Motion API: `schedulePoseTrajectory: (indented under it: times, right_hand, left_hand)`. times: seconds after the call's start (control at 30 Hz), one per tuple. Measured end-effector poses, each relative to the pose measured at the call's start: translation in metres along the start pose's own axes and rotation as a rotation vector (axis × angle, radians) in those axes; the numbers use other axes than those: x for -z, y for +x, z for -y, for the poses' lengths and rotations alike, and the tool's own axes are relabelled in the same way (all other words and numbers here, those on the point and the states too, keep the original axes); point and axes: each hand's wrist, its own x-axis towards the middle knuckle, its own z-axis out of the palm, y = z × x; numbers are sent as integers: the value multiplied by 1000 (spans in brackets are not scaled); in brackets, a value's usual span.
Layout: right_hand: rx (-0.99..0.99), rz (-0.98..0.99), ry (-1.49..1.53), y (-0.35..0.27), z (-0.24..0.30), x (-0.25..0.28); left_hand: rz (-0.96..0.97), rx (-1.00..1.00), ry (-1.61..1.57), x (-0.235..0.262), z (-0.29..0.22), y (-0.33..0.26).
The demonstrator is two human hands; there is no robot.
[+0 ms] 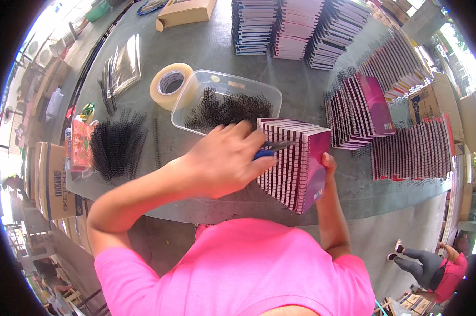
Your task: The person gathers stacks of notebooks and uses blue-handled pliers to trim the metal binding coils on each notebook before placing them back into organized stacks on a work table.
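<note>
1. Left hand (225, 160) is up over the stack of notebooks (296, 160), fingers curled shut around a blue-handled tool (272, 150). It looks like scissors or pliers, with the metal tips poking right across the spiral edges.

2. Right hand (328, 163) is mostly hidden behind the stack. Only fingertips show, hooked over the purple cover at the near right end, gripping it to steady the lot.

3. The notebooks stand on edge in a fanned row on the grey tabletop (206, 47), just in front of the person, with a clear tub (225, 100) of black coils just beyond them.

4. Handling, as I judge it: the covers look like stiff, glossy card, so a bit slippery face to face, and the row could slide or topple like dominoes.

5. One book should be light, the whole row hefty. Best hold is a clamp on both end covers, or a pinch along the bound spine.

6. The wire spirals look springy and snaggy, so keep fingers off the cut ends.

7. A tape roll (169, 84) sits left of the tub, and loose coils (117, 147) lie further left.
</note>
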Motion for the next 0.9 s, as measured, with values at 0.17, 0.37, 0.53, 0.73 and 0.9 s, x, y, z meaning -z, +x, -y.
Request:
schedulePoseTrajectory:
  times: [0.17, 0.37, 0.53, 0.73, 0.9]
  right_hand:
    - [100, -188, -19, -23, -8, 10]
    - [182, -264, -49, -33, -12, 27]
    - [229, -167, -59, -44, -18, -4]
    - [274, -108, -166, -78, -16, -26]
    - [289, -336, -339, -89, -22, -2]
  left_hand:
    - [117, 306, -8, -30, 29, -86]
    - [-395, 185, 421, -109, 65, -144]
    - [-441, -193, 318, -96, 19, -95]
    - [-256, -139, -613, -98, -44, -34]
    - [-69, -2, -1248, -157, -43, 9]
